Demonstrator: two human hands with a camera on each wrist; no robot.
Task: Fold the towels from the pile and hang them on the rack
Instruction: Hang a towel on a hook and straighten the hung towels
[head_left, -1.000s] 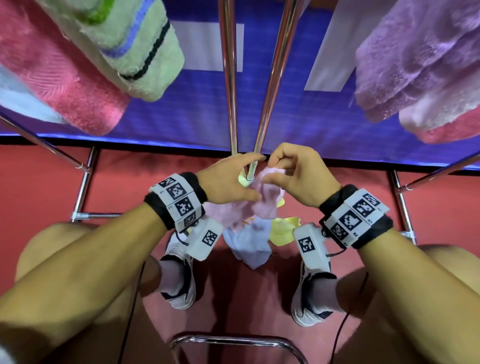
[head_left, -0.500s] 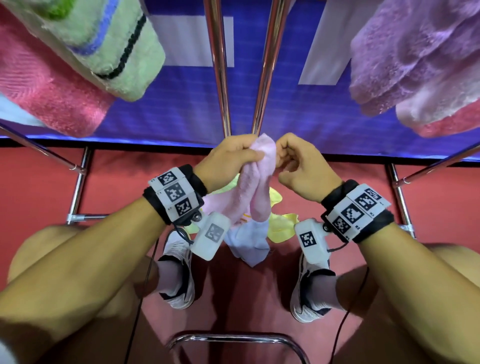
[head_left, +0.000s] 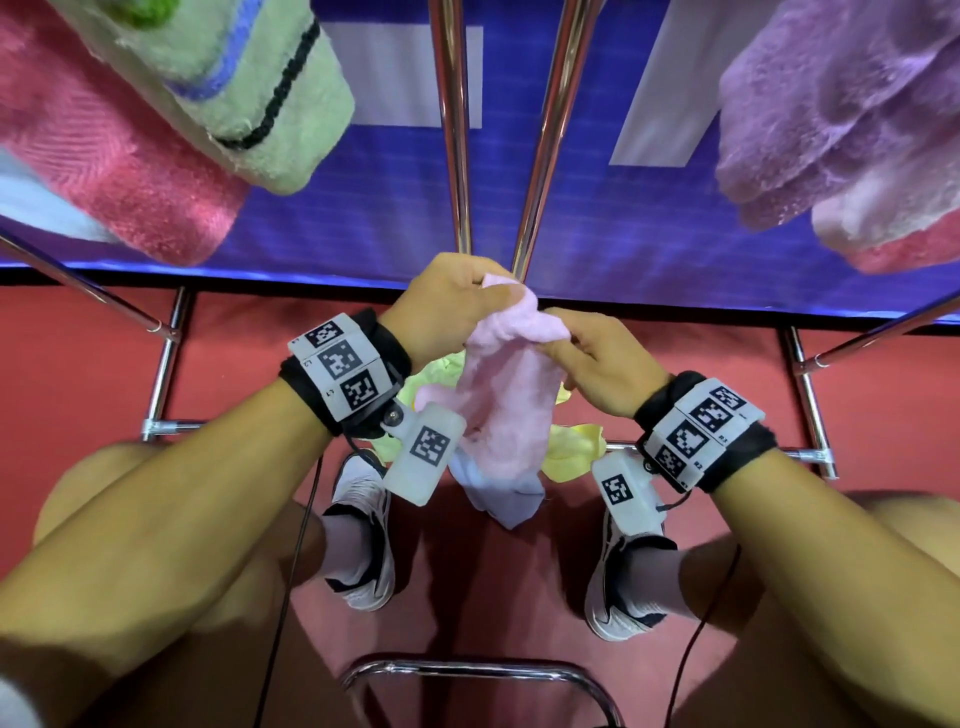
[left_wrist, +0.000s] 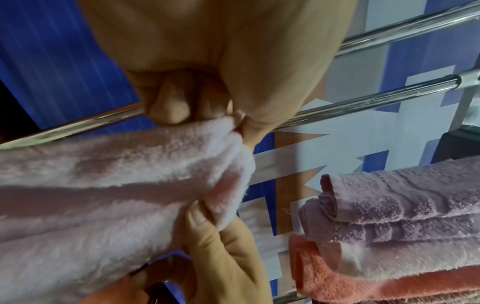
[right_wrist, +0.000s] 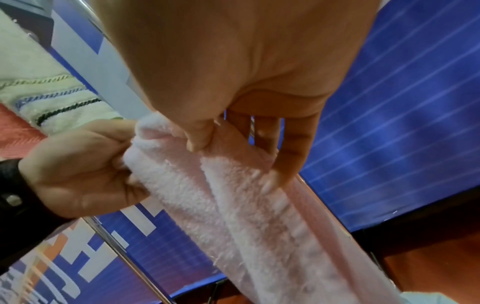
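Rack rails rose ahead, hung with folded towels. Below them, lifted clear of the floor pile, the pink towel drooped soft and light, best taken at its corners. Left hand and right hand each pinched its bunched top edge between thumb and fingers.
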